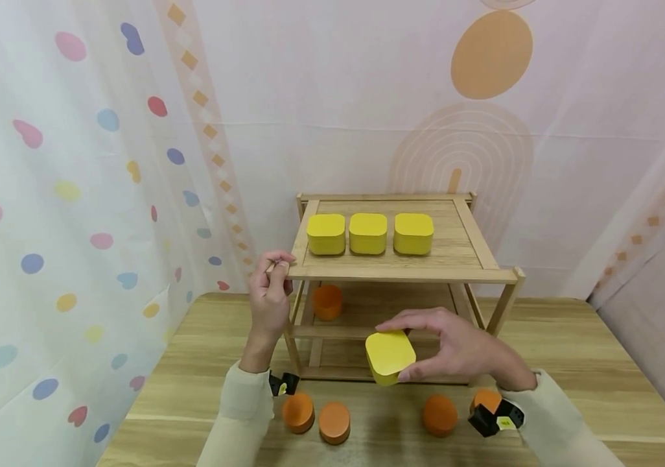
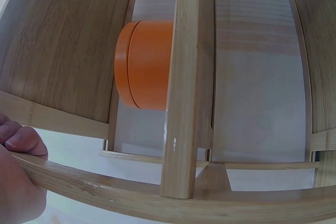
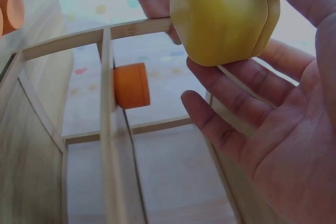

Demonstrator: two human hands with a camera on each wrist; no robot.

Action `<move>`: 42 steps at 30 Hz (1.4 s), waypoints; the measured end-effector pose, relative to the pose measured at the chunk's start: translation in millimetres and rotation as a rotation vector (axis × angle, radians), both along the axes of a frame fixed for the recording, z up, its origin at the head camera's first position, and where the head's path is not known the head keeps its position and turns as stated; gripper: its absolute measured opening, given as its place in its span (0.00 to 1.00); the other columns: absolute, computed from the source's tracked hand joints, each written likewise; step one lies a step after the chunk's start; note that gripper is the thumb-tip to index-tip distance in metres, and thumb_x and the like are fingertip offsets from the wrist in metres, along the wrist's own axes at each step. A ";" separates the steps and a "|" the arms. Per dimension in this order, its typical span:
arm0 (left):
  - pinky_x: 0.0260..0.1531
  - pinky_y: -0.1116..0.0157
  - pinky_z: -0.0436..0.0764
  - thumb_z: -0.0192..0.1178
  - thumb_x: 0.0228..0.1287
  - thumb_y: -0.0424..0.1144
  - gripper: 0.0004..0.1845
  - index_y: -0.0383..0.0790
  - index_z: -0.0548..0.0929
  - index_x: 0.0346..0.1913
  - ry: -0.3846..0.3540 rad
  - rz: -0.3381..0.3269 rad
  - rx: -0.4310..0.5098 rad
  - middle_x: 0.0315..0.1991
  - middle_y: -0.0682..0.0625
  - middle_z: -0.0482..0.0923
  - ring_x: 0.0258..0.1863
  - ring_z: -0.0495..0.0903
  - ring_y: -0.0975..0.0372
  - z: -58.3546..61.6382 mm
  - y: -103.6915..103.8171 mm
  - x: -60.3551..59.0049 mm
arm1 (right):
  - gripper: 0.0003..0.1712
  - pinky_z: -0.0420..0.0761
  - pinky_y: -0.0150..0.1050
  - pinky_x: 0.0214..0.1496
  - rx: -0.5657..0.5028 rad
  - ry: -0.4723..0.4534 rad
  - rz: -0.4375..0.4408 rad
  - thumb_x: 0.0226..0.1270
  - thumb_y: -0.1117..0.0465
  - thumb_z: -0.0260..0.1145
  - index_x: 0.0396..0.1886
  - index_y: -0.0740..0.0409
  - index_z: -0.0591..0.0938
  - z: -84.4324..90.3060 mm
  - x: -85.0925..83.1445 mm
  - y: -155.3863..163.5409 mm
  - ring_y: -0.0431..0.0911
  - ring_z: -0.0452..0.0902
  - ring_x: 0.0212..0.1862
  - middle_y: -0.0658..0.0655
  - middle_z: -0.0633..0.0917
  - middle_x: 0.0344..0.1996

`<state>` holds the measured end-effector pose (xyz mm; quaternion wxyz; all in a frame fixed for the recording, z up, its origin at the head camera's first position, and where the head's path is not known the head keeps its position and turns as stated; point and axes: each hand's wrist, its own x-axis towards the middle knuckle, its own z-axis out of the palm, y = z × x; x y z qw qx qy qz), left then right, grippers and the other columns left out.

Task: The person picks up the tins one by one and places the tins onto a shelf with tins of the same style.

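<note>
Centrally, a two-tier wooden rack (image 1: 472, 250) stands on a wooden table (image 1: 571, 363) before a patterned curtain (image 1: 64, 194). The right hand (image 1: 455, 347) holds a yellow box (image 1: 389, 355) clear of the table, in front of the rack's lower opening, at 6 o'clock from the rack's top tier. Thumb below and fingers (image 1: 408, 319) above curl round the box; the right wrist view shows the box (image 3: 220, 17) gripped at the fingertips, the palm (image 3: 283, 145) open beneath it. The left hand (image 1: 271, 292) grips the rack's front left corner at 9 o'clock, its fingers closed on the top rail; the left wrist view shows a thumb (image 2: 23, 140) pressed on that rail (image 2: 157, 195).

On the top tier, three more yellow boxes sit in a row: left (image 1: 326, 233), middle (image 1: 368, 233), right (image 1: 413, 233), just beside one another. On the lower shelf, an orange tub (image 1: 328, 301) stands at the left, behind the front post; it also appears in the left wrist view (image 2: 144, 64) and right wrist view (image 3: 131, 85).

On the table, at 6 o'clock from the rack, lie four orange tubs: two close together at 7 o'clock (image 1: 299, 412) (image 1: 334, 421), one at 5 o'clock (image 1: 440, 415), and one partly hidden by the right wrist camera (image 1: 486, 397).
</note>
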<state>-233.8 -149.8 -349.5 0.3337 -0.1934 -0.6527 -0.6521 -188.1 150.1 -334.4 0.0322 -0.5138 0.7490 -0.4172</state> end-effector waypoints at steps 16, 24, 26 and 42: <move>0.15 0.71 0.62 0.44 0.74 0.31 0.11 0.26 0.75 0.41 -0.012 -0.010 0.007 0.12 0.56 0.62 0.13 0.60 0.66 1.7 1.6 0.5 | 0.36 0.80 0.40 0.56 -0.009 0.111 -0.060 0.52 0.62 0.79 0.62 0.55 0.78 38.3 0.3 13.4 0.43 0.80 0.53 0.49 0.83 0.55; 0.16 0.72 0.63 0.44 0.74 0.31 0.11 0.27 0.75 0.41 -0.025 -0.004 0.001 0.12 0.54 0.62 0.14 0.61 0.66 1.4 1.9 1.1 | 0.36 0.77 0.35 0.58 -0.044 0.130 -0.111 0.50 0.67 0.78 0.62 0.57 0.78 56.5 -1.0 27.2 0.42 0.78 0.55 0.50 0.82 0.57; 0.16 0.72 0.62 0.44 0.74 0.31 0.11 0.26 0.75 0.41 -0.023 -0.004 0.001 0.12 0.54 0.62 0.13 0.61 0.66 1.6 1.8 0.9 | 0.37 0.77 0.32 0.57 -0.072 0.128 -0.110 0.49 0.70 0.78 0.63 0.59 0.78 63.0 -1.6 32.1 0.42 0.78 0.56 0.51 0.82 0.58; 0.16 0.71 0.63 0.44 0.74 0.31 0.11 0.27 0.75 0.41 -0.017 -0.003 -0.008 0.12 0.45 0.60 0.13 0.61 0.61 -0.1 3.0 1.2 | 0.36 0.72 0.27 0.59 -0.221 0.103 -0.229 0.50 0.82 0.69 0.63 0.68 0.76 88.6 -10.4 58.9 0.41 0.77 0.52 0.50 0.82 0.56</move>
